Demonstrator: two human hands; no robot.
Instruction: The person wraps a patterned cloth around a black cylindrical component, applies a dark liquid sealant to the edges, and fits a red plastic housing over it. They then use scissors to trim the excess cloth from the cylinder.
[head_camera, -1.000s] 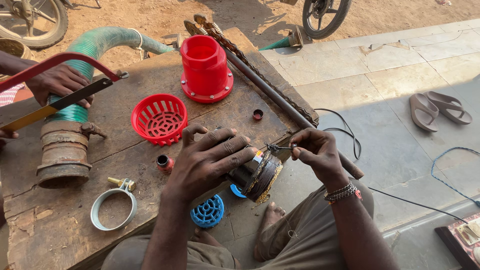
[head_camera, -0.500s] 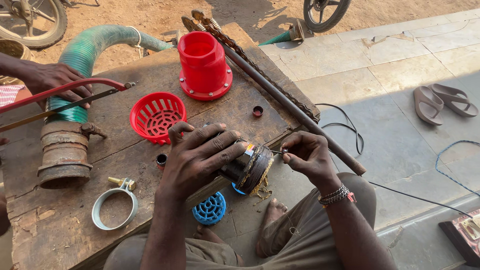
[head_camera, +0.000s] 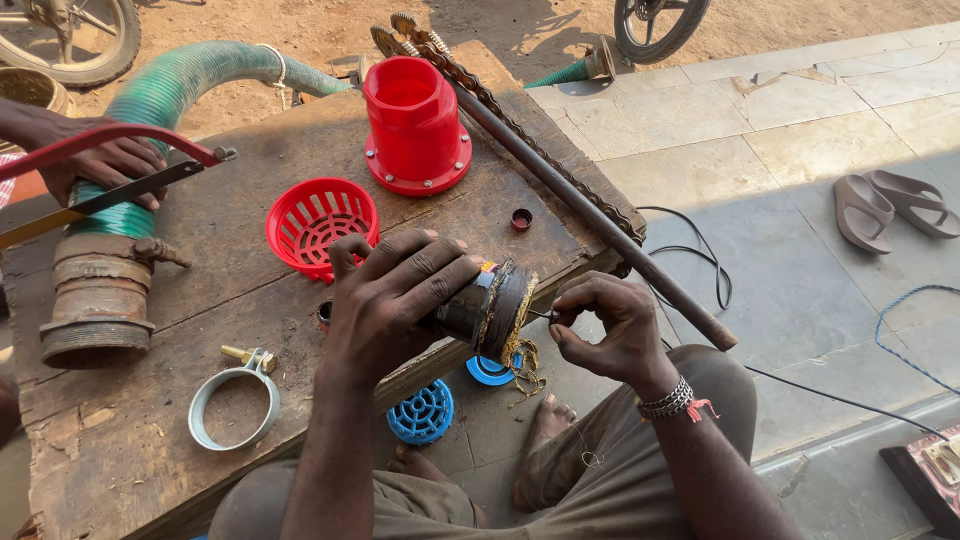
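At the near edge of the wooden bench (head_camera: 250, 250), the person's left hand (head_camera: 395, 300) has its grip closed around a dark round part (head_camera: 490, 310) with a frayed fibre wrapping, held just off the bench edge above the lap. Just beside it, the right hand (head_camera: 610, 330) pinches a thin strand (head_camera: 540, 316) running to the part. Behind sit a red basket strainer (head_camera: 320, 222) and a red flanged fitting (head_camera: 412, 125). Another person's hand (head_camera: 105, 165) rests on a green hose (head_camera: 180, 85) by a red-framed hacksaw (head_camera: 100, 170).
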